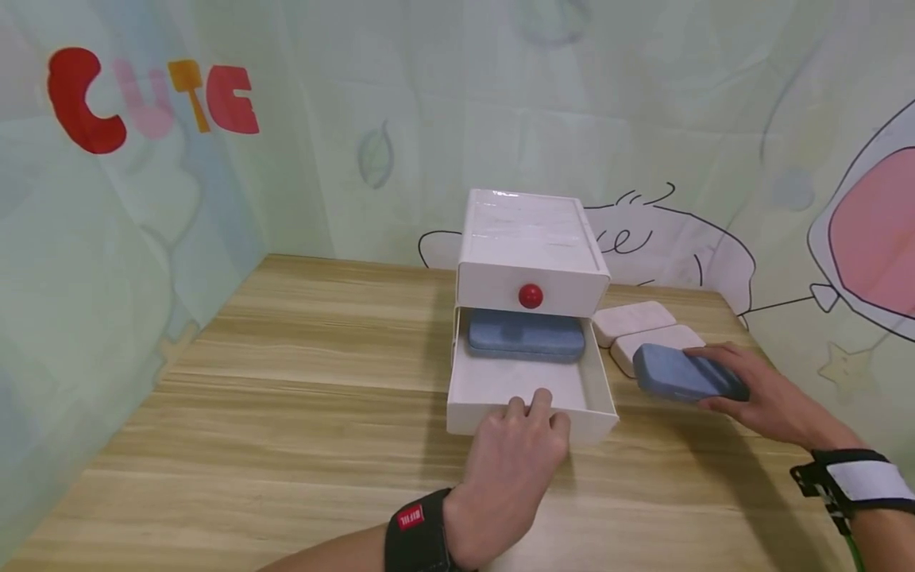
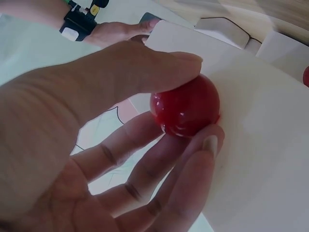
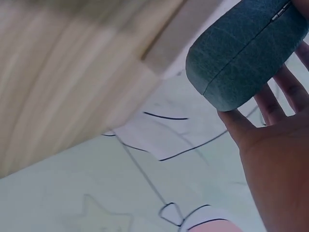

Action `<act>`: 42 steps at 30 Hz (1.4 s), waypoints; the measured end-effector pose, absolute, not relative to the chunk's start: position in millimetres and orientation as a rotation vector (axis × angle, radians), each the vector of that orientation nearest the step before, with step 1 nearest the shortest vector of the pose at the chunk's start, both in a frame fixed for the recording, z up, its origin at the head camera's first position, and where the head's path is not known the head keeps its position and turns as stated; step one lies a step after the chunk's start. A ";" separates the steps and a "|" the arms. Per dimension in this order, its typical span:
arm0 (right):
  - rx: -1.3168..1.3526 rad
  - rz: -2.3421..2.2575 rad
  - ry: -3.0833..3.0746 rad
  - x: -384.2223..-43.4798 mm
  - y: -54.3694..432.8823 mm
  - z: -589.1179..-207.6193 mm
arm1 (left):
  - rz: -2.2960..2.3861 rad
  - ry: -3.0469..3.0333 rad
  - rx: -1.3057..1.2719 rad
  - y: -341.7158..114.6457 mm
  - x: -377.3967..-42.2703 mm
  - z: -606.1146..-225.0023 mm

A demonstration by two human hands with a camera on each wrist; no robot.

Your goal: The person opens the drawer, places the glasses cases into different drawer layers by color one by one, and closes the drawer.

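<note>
My left hand (image 1: 516, 457) is at the front of the pulled-out lower drawer (image 1: 465, 417). In the left wrist view, its thumb and fingers pinch the drawer's round red knob (image 2: 186, 106). Inside the drawer, toward the back, lies a blue glasses case (image 1: 526, 337). Off to the drawer's right, my right hand (image 1: 768, 397) holds a second blue glasses case (image 1: 675, 372) by its right end, above the table. The right wrist view shows the seam and hinge of this held glasses case (image 3: 246, 53), with fingers along its side.
The white two-drawer box (image 1: 532, 234) stands at the back of the wooden table (image 1: 300, 381), its upper drawer closed behind a red knob (image 1: 530, 296). Two pale pink cases (image 1: 632, 319) lie side by side at its right. A printed cloth backdrop (image 1: 343, 95) hangs behind.
</note>
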State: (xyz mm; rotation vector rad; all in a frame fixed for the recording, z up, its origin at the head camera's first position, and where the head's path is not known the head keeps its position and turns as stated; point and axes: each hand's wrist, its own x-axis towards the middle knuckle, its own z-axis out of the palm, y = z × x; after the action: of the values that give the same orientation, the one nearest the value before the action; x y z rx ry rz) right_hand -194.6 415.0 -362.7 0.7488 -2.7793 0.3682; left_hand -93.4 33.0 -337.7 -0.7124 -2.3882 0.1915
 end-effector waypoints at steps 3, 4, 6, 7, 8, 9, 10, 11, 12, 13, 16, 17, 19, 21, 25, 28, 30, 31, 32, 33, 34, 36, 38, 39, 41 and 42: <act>0.747 0.358 -2.761 -193.5 407.7 -354.3 | 0.193 -2.386 -0.705 33.1 -93.5 -337.7; 0.755 0.362 -2.749 -193.1 405.2 -351.5 | 0.193 -2.385 -0.705 33.1 -93.4 -337.8; 0.775 0.375 -2.727 -192.0 400.0 -345.9 | 0.196 -2.386 -0.703 33.1 -93.2 -337.9; 0.784 0.380 -2.716 -191.5 397.3 -343.0 | 0.197 -2.385 -0.703 33.1 -93.1 -338.0; 0.792 0.382 -2.706 -190.9 394.4 -340.1 | 0.196 -2.385 -0.703 33.0 -93.0 -338.0; 0.789 0.392 -2.702 -190.2 391.5 -337.4 | 0.195 -2.385 -0.704 32.9 -92.9 -338.0; 0.794 0.394 -2.694 -189.3 388.5 -334.5 | 0.194 -2.386 -0.704 32.9 -92.9 -338.0; 0.794 0.387 -2.688 -188.5 385.6 -331.9 | 0.192 -2.388 -0.706 32.9 -92.9 -337.9; 0.786 0.393 -2.685 -187.6 382.6 -329.3 | 0.191 -2.389 -0.708 32.8 -93.0 -337.7; 0.786 0.391 -2.677 -186.4 379.6 -326.7 | 0.189 -2.392 -0.712 32.7 -93.1 -337.5; 0.780 0.394 -2.661 -182.7 369.9 -318.8 | 0.185 -2.403 -0.727 32.3 -93.2 -336.6; 0.773 0.402 -2.658 -181.4 366.2 -316.0 | 0.185 -2.407 -0.731 32.1 -93.2 -336.3; 0.768 0.418 -2.653 -178.4 357.8 -309.5 | 0.186 -2.409 -0.739 31.9 -93.1 -335.8; 0.766 0.425 -2.652 -175.9 348.5 -302.8 | 0.187 -2.412 -0.743 31.8 -93.0 -335.4; 0.798 0.426 -2.634 -172.6 329.7 -290.9 | 0.196 -2.412 -0.742 31.6 -92.8 -335.4; 0.841 0.431 -2.607 -172.3 315.9 -284.6 | 0.207 -2.413 -0.746 31.1 -92.7 -335.6; 0.866 0.423 -2.588 -173.0 306.5 -281.3 | 0.208 -2.411 -0.744 30.9 -92.6 -336.0; 0.870 0.405 -2.584 -173.4 301.9 -280.0 | 0.208 -2.410 -0.743 30.8 -92.5 -336.1; 0.883 0.401 -2.577 -173.9 297.6 -279.0 | 0.209 -2.409 -0.741 30.9 -92.5 -336.2; 0.889 0.389 -2.575 -174.1 293.4 -278.2 | 0.206 -2.407 -0.736 31.0 -92.4 -336.5; 0.899 0.382 -2.572 -174.7 289.3 -277.7 | 0.203 -2.406 -0.733 31.1 -92.4 -336.6; 0.920 0.386 -2.570 -175.2 281.4 -277.1 | 0.196 -2.407 -0.731 31.2 -92.1 -336.7; 0.949 0.407 -2.567 -176.0 273.4 -277.2 | 0.196 -2.406 -0.729 31.3 -91.9 -336.7; 0.964 0.413 -2.559 -176.9 269.6 -277.6 | 0.196 -2.409 -0.732 31.3 -91.6 -336.6; 1.004 0.429 -2.542 -178.8 262.1 -278.4 | 0.200 -2.415 -0.737 31.3 -91.4 -336.3; 1.019 0.428 -2.537 -179.8 258.4 -279.0 | 0.204 -2.419 -0.739 31.4 -91.4 -336.0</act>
State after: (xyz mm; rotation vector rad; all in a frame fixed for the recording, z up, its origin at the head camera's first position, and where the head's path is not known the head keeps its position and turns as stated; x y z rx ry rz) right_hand -179.8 258.4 -279.0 1.0189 -2.5371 0.4279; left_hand -91.4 31.4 -336.0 -0.7386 -2.4189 0.2039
